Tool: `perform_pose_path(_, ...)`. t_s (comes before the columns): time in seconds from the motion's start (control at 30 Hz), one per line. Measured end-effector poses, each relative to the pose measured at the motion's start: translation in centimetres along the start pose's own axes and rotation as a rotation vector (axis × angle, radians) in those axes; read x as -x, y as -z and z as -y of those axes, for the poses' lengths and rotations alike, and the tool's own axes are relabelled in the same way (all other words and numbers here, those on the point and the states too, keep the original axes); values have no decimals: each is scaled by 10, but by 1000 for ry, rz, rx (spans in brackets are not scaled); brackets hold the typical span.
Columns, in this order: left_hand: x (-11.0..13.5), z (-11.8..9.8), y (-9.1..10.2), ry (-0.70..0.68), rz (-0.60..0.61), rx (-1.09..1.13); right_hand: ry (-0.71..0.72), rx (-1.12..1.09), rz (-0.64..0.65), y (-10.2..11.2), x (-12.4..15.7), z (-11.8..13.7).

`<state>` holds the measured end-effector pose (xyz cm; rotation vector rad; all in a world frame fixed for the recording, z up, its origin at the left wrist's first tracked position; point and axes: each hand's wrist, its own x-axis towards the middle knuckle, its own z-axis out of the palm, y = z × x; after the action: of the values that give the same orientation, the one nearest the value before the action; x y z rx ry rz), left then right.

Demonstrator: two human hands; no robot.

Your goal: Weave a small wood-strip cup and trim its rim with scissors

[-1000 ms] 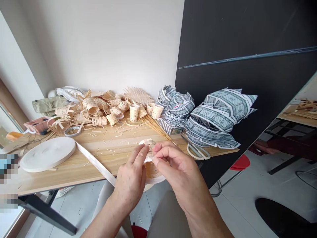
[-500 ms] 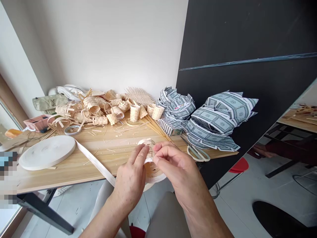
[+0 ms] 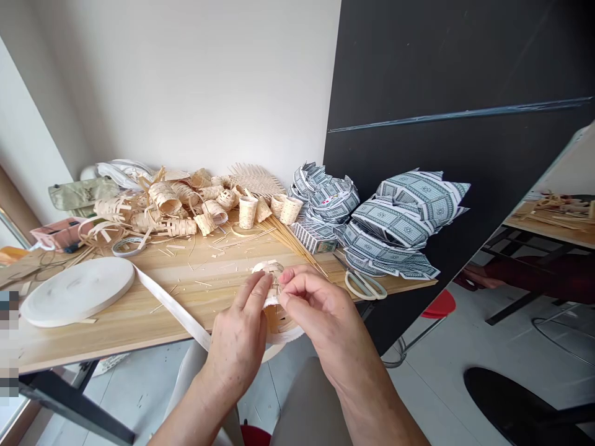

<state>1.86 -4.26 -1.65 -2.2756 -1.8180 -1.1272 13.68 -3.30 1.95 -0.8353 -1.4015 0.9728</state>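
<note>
My left hand point(image 3: 244, 334) is closed around the rim of a small woven bamboo basket point(image 3: 277, 322), its mouth tilted toward me. White ribbon lines the rim. Against the near side of that rim, my right hand point(image 3: 320, 310) pinches thumb and forefinger together; what lies between the fingertips is too small to make out. A strip of white ribbon point(image 3: 171, 303) runs from a large flat ribbon roll point(image 3: 77, 291) on the table toward my left hand. The fingers hide part of the basket's rim and wall.
Woven cups point(image 3: 248, 212) and loose bamboo pieces pile up at the back. Scissors point(image 3: 365, 286) lie at the table's right edge, beside stacked folded-card bowls point(image 3: 395, 217). Thin sticks point(image 3: 297, 244) lie between. A black panel point(image 3: 441, 74) stands right; a red stool point(image 3: 439, 305) is beyond.
The whole view has shifted slightly, so things sit a little further left. Both hands stay at the basket's rim in nearly the same pose.
</note>
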Motion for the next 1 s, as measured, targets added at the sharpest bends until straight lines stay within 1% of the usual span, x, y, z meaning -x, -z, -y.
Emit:
perform_pose_path(0.13, 1, -1, 1, 23, 16, -5, 13, 1, 9, 1, 1, 0)
perform_pose_path(0.53, 1, -2, 0, 23, 17, -18, 1, -5, -1, 0, -1, -1)
perform_pose_path(0.8, 0, -1, 1, 41, 33, 5, 17, -22, 35, 1, 1, 0)
perform_pose_path(1.0, 1, 0, 1, 50, 35, -21, -12, -3, 50, 0, 0, 0)
